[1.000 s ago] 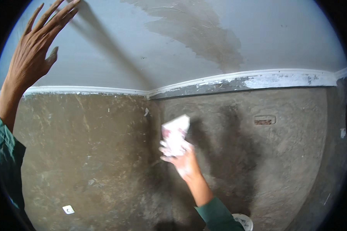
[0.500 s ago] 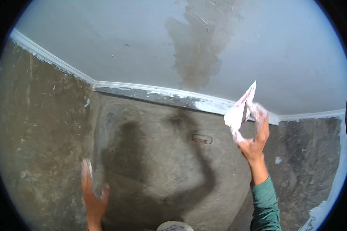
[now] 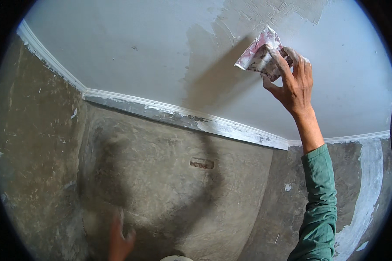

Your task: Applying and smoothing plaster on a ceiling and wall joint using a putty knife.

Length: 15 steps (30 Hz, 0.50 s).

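At the upper right, my right hand [image 3: 294, 82] is raised to the pale ceiling [image 3: 148, 69], its fingers closed round a flat putty scraper [image 3: 259, 52]. The scraper is white and pink, with dark, mottled smears, and its blade lies close to the ceiling; whether it touches cannot be made out. Around it spreads a damp, grey-brown patch [image 3: 211, 56] with fine ridges. My left hand [image 3: 121, 239] is low at the lower left, slightly blurred, thumb apart from the fingers and nothing in it.
White cornice [image 3: 183, 112] runs where the ceiling meets bare, grey-brown walls [image 3: 161, 174]. A small recessed box [image 3: 202, 163] is set in the facing wall. The rim of a pale bucket [image 3: 175, 258] shows at the bottom edge. A white-coated strip [image 3: 363, 187] runs down the right wall.
My right hand has moved up with the scraper, from near the cornice to the ceiling patch. My left hand has dropped lower. The view has shifted somewhat.
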Each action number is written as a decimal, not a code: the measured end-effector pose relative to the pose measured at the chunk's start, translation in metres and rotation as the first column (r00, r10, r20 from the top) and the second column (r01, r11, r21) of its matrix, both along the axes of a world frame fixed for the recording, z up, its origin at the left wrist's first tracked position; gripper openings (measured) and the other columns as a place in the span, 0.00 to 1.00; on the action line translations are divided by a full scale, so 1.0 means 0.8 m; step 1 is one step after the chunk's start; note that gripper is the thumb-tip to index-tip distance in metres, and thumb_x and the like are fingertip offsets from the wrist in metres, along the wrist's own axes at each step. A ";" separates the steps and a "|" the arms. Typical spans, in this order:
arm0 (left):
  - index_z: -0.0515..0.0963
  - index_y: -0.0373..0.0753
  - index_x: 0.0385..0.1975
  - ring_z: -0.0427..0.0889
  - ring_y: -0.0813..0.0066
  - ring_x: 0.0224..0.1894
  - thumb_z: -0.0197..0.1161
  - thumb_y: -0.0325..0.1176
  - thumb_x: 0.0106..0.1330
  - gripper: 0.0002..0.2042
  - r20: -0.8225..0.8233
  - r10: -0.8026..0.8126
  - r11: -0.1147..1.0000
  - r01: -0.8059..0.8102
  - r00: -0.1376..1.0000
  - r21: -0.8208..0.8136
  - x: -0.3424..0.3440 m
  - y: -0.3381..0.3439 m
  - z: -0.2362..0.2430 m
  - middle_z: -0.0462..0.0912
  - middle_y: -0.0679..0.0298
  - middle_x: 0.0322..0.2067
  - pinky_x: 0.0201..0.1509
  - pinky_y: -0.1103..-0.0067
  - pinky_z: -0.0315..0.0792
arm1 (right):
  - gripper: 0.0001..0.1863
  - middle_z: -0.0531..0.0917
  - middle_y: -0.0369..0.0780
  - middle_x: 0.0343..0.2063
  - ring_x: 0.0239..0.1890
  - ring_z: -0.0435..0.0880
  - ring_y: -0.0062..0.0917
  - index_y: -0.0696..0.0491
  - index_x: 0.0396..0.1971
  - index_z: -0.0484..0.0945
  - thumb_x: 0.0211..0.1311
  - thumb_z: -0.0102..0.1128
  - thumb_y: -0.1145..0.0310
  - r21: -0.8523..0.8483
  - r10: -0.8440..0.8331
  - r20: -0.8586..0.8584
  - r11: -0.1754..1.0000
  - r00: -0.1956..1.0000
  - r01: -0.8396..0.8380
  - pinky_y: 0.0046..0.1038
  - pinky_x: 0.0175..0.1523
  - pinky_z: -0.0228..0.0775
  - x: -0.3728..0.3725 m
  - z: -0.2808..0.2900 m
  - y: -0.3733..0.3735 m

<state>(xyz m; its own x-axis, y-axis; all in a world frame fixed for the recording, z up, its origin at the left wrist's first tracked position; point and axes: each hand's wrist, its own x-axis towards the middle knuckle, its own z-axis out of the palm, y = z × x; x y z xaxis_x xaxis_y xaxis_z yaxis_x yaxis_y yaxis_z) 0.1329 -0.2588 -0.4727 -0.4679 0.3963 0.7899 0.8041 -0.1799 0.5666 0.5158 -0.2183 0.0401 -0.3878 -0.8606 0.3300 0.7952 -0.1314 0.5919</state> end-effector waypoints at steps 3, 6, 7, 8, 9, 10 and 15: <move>0.60 0.40 0.76 0.58 0.46 0.77 0.63 0.26 0.61 0.39 -0.337 0.259 0.912 -0.114 0.905 0.395 0.007 -0.050 0.223 0.59 0.47 0.76 0.79 0.59 0.55 | 0.43 0.77 0.39 0.56 0.50 0.77 0.33 0.39 0.66 0.75 0.43 0.79 0.60 0.011 -0.072 -0.022 0.997 0.997 0.072 0.34 0.51 0.70 0.007 0.013 -0.005; 0.61 0.38 0.75 0.58 0.48 0.77 0.62 0.22 0.59 0.39 -0.448 0.543 0.709 -0.101 0.711 0.698 0.048 -0.065 0.406 0.60 0.50 0.75 0.78 0.58 0.56 | 0.43 0.76 0.42 0.56 0.51 0.77 0.36 0.43 0.64 0.76 0.42 0.82 0.63 -0.004 -0.172 -0.027 0.985 0.985 0.172 0.36 0.53 0.73 0.030 0.017 -0.007; 0.62 0.39 0.75 0.59 0.47 0.77 0.63 0.22 0.58 0.39 -0.456 0.613 0.651 -0.085 0.646 0.755 0.063 -0.097 0.436 0.60 0.50 0.75 0.78 0.58 0.56 | 0.43 0.76 0.42 0.56 0.51 0.77 0.36 0.43 0.64 0.76 0.42 0.82 0.63 0.001 -0.151 -0.009 0.989 0.989 0.151 0.36 0.53 0.73 0.026 0.018 -0.018; 0.63 0.41 0.74 0.59 0.47 0.76 0.64 0.23 0.58 0.39 -0.470 0.657 0.603 -0.037 0.590 0.797 0.071 -0.102 0.468 0.61 0.50 0.75 0.78 0.58 0.56 | 0.43 0.76 0.40 0.56 0.51 0.77 0.35 0.41 0.65 0.75 0.42 0.81 0.62 0.008 -0.158 -0.023 0.987 0.987 0.158 0.36 0.53 0.72 0.026 0.022 -0.015; 0.63 0.42 0.75 0.60 0.48 0.76 0.65 0.28 0.60 0.38 -0.455 0.731 0.551 -0.047 0.509 0.833 0.078 -0.112 0.492 0.61 0.50 0.75 0.78 0.59 0.57 | 0.43 0.76 0.39 0.57 0.51 0.77 0.34 0.40 0.65 0.75 0.42 0.80 0.61 0.025 -0.166 -0.038 0.986 0.985 0.167 0.36 0.53 0.72 0.026 0.023 -0.024; 0.63 0.44 0.75 0.61 0.49 0.76 0.65 0.33 0.63 0.37 -0.433 0.799 0.500 -0.061 0.418 0.864 0.083 -0.122 0.509 0.62 0.50 0.75 0.78 0.60 0.58 | 0.43 0.76 0.39 0.57 0.51 0.77 0.34 0.40 0.65 0.75 0.42 0.80 0.61 0.023 -0.166 -0.023 0.986 0.986 0.167 0.36 0.53 0.72 0.024 0.025 -0.028; 0.53 0.43 0.78 0.46 0.51 0.81 0.63 0.36 0.62 0.42 -0.381 0.892 0.414 -0.103 0.243 0.904 0.089 -0.136 0.574 0.47 0.52 0.79 0.81 0.52 0.48 | 0.43 0.76 0.40 0.55 0.50 0.77 0.36 0.42 0.64 0.76 0.40 0.81 0.62 0.057 -0.201 -0.052 0.977 0.978 0.204 0.36 0.54 0.72 0.024 0.033 -0.029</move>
